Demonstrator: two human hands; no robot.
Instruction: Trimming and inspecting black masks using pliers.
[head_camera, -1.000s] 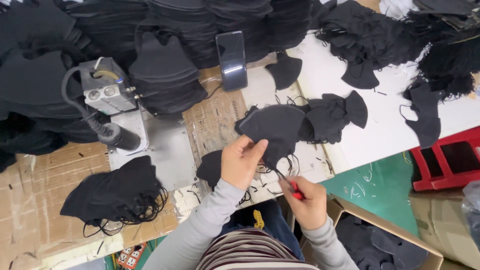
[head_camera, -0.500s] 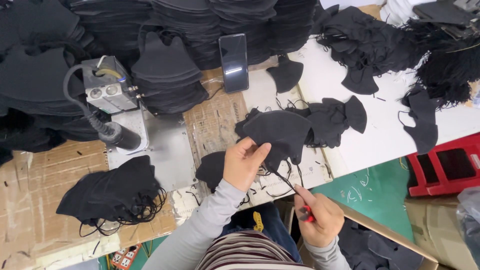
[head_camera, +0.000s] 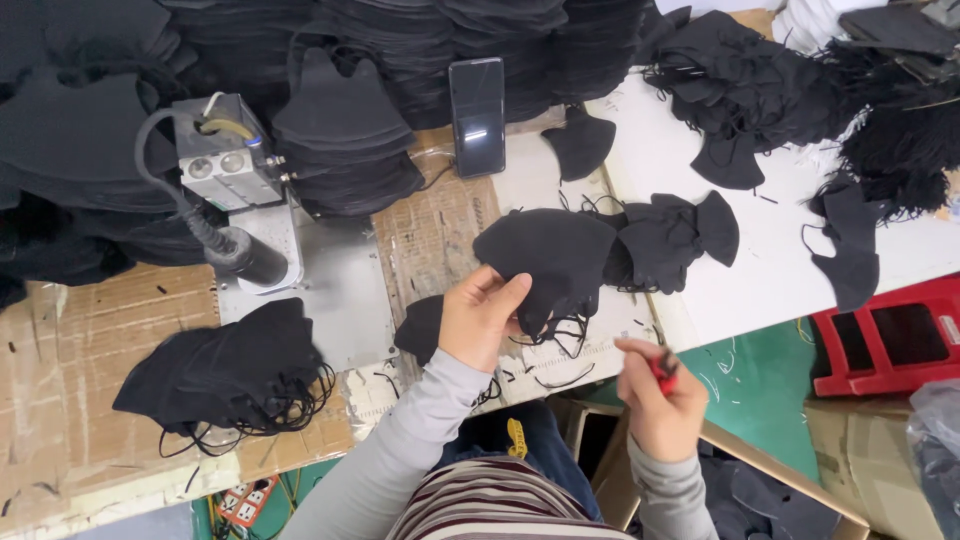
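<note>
Black cloth fills almost everything: the mask in hand is soft, matte and curved like a shallow cup, with thin elastic loops dangling from its lower edge. It sits just above the table edge, pinched at its lower left corner by the left hand, thumb and fingers closed on the fabric. From that hand the mask spreads up and to the right, its long axis running roughly left to right across the cardboard-covered bench.

The right hand is lower and to the right, off the table edge and apart from the mask, fingers curled shut around a small red-handled tool (blades hidden, probably snips). So the left hand is the one on the mask; the loose elastic loops hang between the two hands.

Just right of the held mask lies a small heap of masks, and another pile with tangled loops rests at the left. A grey metal machine head with a hose stands over a steel plate, a dark phone lies further back, and a red crate sits beside the white table.
</note>
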